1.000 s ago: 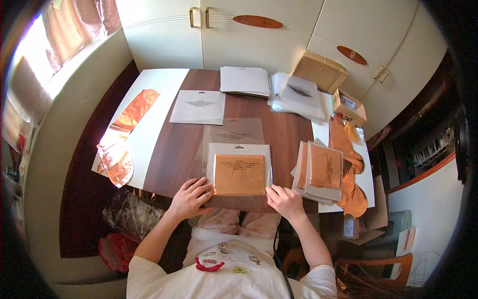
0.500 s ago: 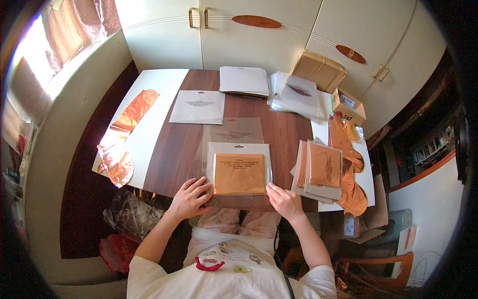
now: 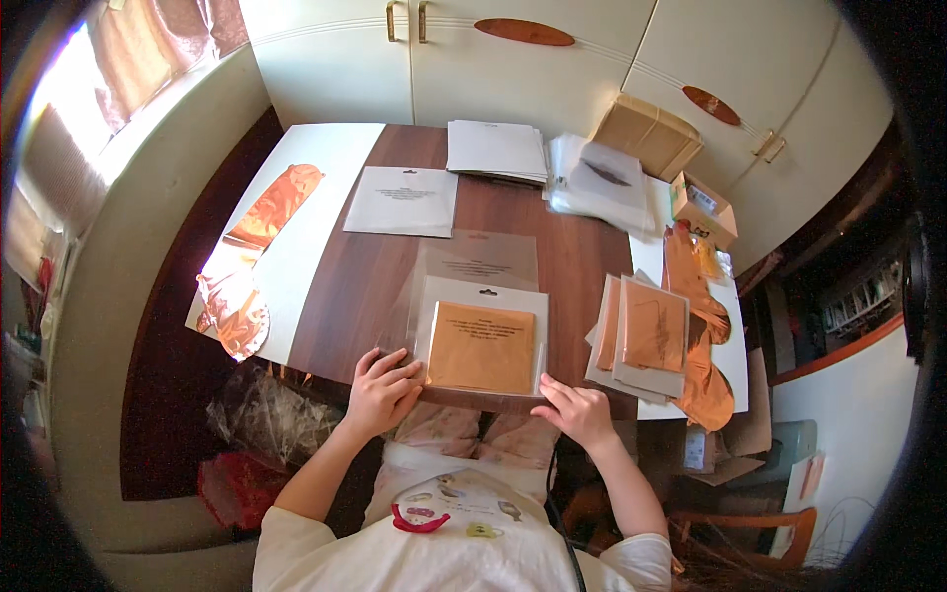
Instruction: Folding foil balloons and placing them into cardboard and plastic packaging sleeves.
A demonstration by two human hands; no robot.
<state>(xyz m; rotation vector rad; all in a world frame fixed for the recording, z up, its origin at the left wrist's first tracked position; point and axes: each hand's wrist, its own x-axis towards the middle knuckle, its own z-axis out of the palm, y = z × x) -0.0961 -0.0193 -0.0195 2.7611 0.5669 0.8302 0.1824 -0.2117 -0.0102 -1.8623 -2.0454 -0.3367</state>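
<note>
Copper card (image 3: 481, 345) in its clear sleeve, centre frame.
Our left hand (image 3: 380, 392) and right hand (image 3: 577, 412) rest spread fingers on its lower corners, gripping nothing.

A room in a home, used for craft or packing work: cream cupboards (image 3: 552, 59) with brass handles line the wall, a curtain (image 3: 148, 59) hangs at a sunlit window, and a wooden table (image 3: 365, 286) holds stacks of cards (image 3: 493, 148), copper foil (image 3: 256, 247), clear sleeves (image 3: 602, 178) and small boxes (image 3: 702, 207)
</note>
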